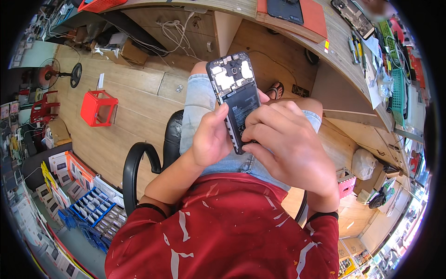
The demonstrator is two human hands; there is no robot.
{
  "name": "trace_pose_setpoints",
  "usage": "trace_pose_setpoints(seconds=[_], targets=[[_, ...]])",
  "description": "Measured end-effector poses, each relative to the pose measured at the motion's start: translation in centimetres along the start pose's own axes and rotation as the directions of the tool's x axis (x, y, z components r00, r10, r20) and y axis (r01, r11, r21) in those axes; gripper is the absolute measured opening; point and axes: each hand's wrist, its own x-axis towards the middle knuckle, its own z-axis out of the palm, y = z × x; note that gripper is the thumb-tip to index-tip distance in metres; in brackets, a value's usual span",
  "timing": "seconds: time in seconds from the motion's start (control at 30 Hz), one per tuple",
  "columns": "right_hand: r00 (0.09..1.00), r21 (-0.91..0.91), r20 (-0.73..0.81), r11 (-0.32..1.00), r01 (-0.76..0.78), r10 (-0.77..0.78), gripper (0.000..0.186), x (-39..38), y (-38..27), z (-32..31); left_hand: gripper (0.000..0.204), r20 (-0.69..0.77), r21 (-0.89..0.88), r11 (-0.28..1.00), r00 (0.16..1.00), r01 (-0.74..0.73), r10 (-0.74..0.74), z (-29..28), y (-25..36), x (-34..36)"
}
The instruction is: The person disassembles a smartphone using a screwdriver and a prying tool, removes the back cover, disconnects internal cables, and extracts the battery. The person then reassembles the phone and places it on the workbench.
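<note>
An opened smartphone point(217, 73) with its back cover off is held tilted above my lap. Its upper part shows pale metal shields and a camera module, and below them lies a black battery point(239, 104). My left hand point(211, 137) grips the phone from beneath, thumb along the left edge and a fingertip showing past the right edge. Bent over the lower right of the phone is my right hand point(292, 139), its fingers curled on the battery area and its thumb at the bottom corner. Those fingers hide what lies directly under them.
Ahead runs a workbench point(246, 5) with another phone point(285, 10) on an orange-red box point(318, 23). Screwdrivers point(354, 49) and green baskets point(397, 93) crowd its right side. A red stool point(98, 108) stands left on the floor, beyond my chair's black armrest point(134, 162).
</note>
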Motion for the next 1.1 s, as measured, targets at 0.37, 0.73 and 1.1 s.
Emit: trace_pose_setpoints(seconds=[0.37, 0.73, 1.1], targets=[[0.997, -0.053, 0.018, 0.996, 0.072, -0.071, 0.022, -0.1, 0.1, -0.5, 0.078, -0.030, 0.008, 1.000, 0.999, -0.013, 0.013, -0.1, 0.3, 1.1], [0.992, -0.080, 0.083, 0.992, 0.098, -0.091, 0.027, -0.5, -1.2, -1.9, 0.079, -0.002, -0.097, 0.995, 1.000, -0.022, 0.022, -0.9, 0.0, 1.5], [0.967, 0.134, -0.051, 0.958, 0.254, -0.249, 0.036, -0.3, -0.8, -0.4, 0.047, -0.233, 0.035, 0.989, 0.964, 0.143, -0.132, 0.6, -0.8, 0.4]])
